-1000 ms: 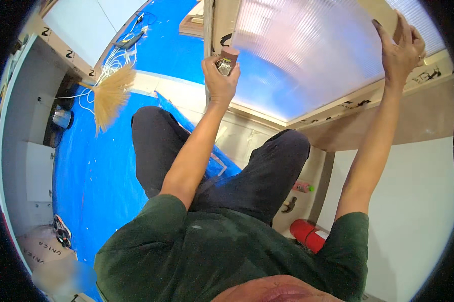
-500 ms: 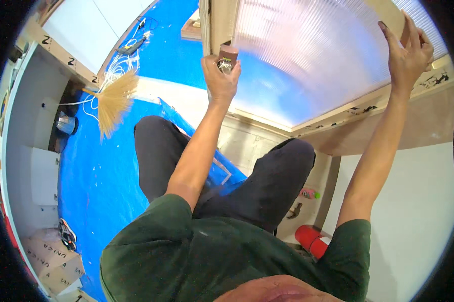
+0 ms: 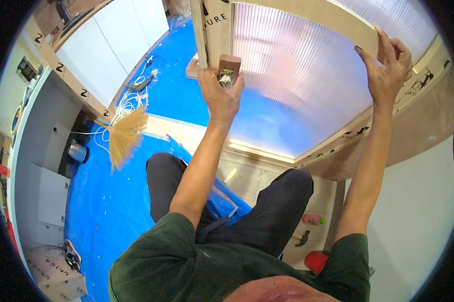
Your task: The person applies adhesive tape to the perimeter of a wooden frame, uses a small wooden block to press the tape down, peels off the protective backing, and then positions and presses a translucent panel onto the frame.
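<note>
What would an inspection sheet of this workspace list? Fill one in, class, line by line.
Surface: blue floor sheet.
Job's things: ribbed translucent panel in a pale wooden frame; small brown block.
Clutter: straw broom head, cardboard box, red item.
Hands: left hand shut on the block; right hand grips the frame's edge.
Cables: white cords on the floor.
Surroundings: white cabinets.

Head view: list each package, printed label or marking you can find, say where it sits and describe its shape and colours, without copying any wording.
Cardboard box: lower left on the blue floor sheet, brown with dark lettering.
Frame edge strip: upper left beside white panels, tan with black marks.
Wooden post: top centre above the left hand, pale with dark letters.
Lower frame rail: below the right hand, tan with small black markings.
</note>
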Tool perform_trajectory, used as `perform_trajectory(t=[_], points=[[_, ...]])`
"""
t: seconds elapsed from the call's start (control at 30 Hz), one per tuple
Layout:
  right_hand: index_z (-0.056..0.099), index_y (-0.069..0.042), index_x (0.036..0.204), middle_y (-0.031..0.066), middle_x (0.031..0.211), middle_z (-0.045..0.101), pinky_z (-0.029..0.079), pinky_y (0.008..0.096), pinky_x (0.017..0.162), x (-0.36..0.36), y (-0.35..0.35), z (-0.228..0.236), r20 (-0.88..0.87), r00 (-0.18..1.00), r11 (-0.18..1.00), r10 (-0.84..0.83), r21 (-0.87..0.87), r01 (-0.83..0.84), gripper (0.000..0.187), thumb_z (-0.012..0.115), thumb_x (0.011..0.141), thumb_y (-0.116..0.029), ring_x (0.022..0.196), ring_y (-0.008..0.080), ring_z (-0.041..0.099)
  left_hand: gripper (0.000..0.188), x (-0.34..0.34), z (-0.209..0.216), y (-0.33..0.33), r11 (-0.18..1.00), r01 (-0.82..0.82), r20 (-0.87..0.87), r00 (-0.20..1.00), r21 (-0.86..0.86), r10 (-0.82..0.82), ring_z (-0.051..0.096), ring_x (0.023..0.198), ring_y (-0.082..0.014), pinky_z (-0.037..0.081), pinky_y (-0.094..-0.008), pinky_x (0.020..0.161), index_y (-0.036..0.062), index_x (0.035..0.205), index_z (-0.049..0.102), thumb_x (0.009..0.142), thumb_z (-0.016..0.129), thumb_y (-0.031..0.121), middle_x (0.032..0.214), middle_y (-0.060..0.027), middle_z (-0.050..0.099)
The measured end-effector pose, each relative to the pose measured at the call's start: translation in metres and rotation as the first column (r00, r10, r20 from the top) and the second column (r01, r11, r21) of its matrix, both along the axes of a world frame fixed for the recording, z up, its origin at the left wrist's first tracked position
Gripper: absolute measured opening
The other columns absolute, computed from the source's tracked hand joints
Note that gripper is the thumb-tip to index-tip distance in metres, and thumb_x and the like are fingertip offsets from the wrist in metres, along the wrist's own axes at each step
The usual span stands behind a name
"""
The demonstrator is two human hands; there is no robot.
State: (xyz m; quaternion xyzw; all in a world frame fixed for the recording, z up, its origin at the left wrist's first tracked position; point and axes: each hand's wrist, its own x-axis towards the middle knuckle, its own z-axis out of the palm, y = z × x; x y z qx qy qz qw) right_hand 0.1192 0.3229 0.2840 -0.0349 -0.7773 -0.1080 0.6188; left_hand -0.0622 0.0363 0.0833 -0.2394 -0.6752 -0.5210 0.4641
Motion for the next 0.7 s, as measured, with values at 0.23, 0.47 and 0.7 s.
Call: perform_trajectory(t=[0.23, 0.47, 0.7], points=[[0.076, -0.034, 0.129, -0.001, 0.123, 0.058, 0.038, 0.0432, 0.104, 0.0, -0.003, -0.003, -0.004, 1.0, 0.999, -0.023, 0.024, 0.023, 0.063, 0.095, 0.07, -0.04, 0.115, 0.0236, 0.053, 0.054, -0.005, 0.032, -0.001, 1.0, -0.002, -0.035, 0.999, 0.0, 0.002, 0.053, 0.091, -0.0328, 0.046, -0.0437, 0.081, -0.0005, 0.103, 0.052, 0.072, 0.091, 0.019, 0.101, -0.0157, 0.051], [0.075, -0.034, 0.13, -0.0017, 0.123, 0.058, 0.038, 0.0416, 0.104, 0.0, -0.007, 0.0, -0.005, 1.0, 1.0, -0.01, 0.006, 0.01, 0.066, 0.095, 0.068, -0.042, 0.114, 0.0227, 0.053, 0.054, -0.008, 0.058, -0.002, 1.0, 0.008, -0.032, 0.999, 0.009, -0.008, 0.054, 0.09, -0.0331, 0.047, -0.0435, 0.081, -0.0008, 0.101, 0.052, 0.072, 0.092, 0.02, 0.1, -0.015, 0.051], [0.075, -0.035, 0.13, -0.0025, 0.122, 0.058, 0.037, 0.044, 0.105, 0.0, -0.004, -0.001, -0.019, 0.999, 0.999, -0.03, 0.032, 0.031, 0.065, 0.095, 0.068, -0.042, 0.114, 0.0223, 0.053, 0.054, -0.012, 0.086, -0.003, 1.0, -0.002, -0.095, 0.996, -0.009, 0.001, 0.055, 0.09, -0.0336, 0.047, -0.0441, 0.081, -0.001, 0.1, 0.052, 0.072, 0.092, 0.024, 0.1, -0.0152, 0.053]])
